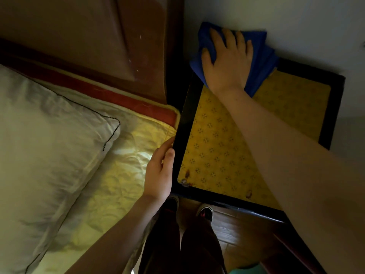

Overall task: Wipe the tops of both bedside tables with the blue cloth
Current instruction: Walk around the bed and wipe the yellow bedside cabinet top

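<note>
Pressing bunched blue cloth (260, 56) on bedside table (217, 145) (yellow patterned top): right hand (227, 62) spread; left hand (160, 175) relaxed, touching rim.

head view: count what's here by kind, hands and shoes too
blue cloth: 1
bedside table: 1
pillow: 1
hands: 2, left hand and right hand
shoes: 2
total: 7
</note>
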